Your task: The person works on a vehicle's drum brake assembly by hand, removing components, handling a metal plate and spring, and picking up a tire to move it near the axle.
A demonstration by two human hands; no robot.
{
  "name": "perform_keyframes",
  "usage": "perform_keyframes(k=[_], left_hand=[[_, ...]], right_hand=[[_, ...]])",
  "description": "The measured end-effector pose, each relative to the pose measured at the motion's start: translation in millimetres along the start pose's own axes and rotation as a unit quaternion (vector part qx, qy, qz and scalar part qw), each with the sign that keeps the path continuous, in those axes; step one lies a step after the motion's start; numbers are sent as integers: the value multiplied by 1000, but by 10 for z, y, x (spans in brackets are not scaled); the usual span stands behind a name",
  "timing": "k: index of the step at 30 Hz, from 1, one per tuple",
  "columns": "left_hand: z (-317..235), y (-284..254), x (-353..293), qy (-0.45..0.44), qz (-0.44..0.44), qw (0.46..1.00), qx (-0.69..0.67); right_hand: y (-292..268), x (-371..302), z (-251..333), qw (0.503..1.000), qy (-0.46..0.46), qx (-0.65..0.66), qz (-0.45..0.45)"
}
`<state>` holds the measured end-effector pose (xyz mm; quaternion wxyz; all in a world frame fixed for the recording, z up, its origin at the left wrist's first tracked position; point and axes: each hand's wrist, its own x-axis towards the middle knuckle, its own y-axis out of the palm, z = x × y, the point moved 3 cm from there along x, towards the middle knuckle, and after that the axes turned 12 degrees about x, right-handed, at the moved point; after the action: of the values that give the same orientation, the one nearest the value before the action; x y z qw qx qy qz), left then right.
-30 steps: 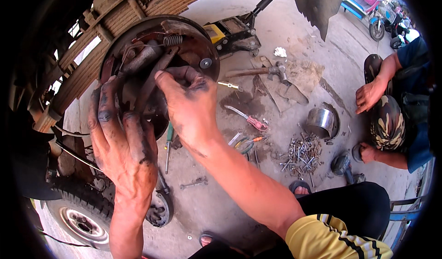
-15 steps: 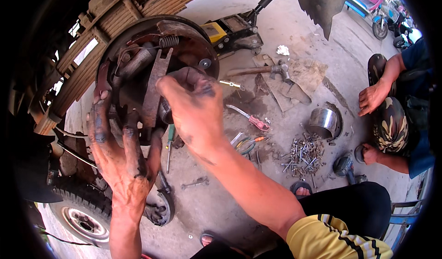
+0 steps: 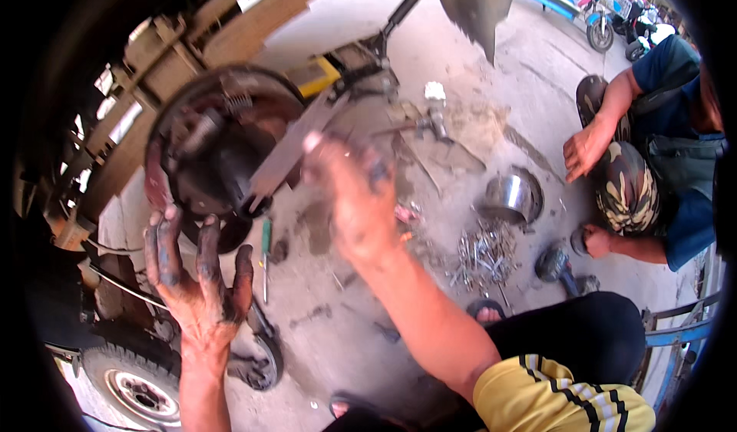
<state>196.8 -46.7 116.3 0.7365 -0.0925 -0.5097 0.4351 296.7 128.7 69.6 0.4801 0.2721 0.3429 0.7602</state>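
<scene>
My left hand (image 3: 196, 286) is open, its blackened fingers spread and raised at the lower edge of the round brake assembly (image 3: 157, 129). A brake shoe, a coil spring and a cylinder show inside that assembly. My right hand (image 3: 361, 201), smeared by motion, is closed on a flat, rusty metal bar with notched ends (image 3: 295, 146). The bar slants across the right side of the assembly, its upper end toward the jack. Where exactly the fingers grip it is blurred.
A yellow-and-black floor jack (image 3: 313, 76) stands behind the assembly. On the floor lie a hammer (image 3: 439, 125), a green-handled screwdriver (image 3: 266, 240), piled bolts (image 3: 485, 255), a shiny metal ring (image 3: 507, 196) and a power tool (image 3: 554, 267). A co-worker's hand (image 3: 589, 149) is at right.
My right hand has swung right and slightly down, bringing the bar out from the assembly's middle and tilting it. My left hand has dropped away a little, fingers spread. The whole view has shifted.
</scene>
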Motion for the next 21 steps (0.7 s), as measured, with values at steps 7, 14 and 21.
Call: perform_keyframes(k=[7, 14, 21], left_hand=[[-956, 413, -452, 95, 266, 888, -362], [-1526, 1379, -1820, -20, 498, 738, -455], [-1969, 1811, -1977, -126, 487, 769, -395]], right_hand=[[-700, 318, 328, 993, -65, 87, -56], [-1037, 410, 419, 997, -25, -17, -69], [-1164, 437, 144, 996, 51, -59, -54]])
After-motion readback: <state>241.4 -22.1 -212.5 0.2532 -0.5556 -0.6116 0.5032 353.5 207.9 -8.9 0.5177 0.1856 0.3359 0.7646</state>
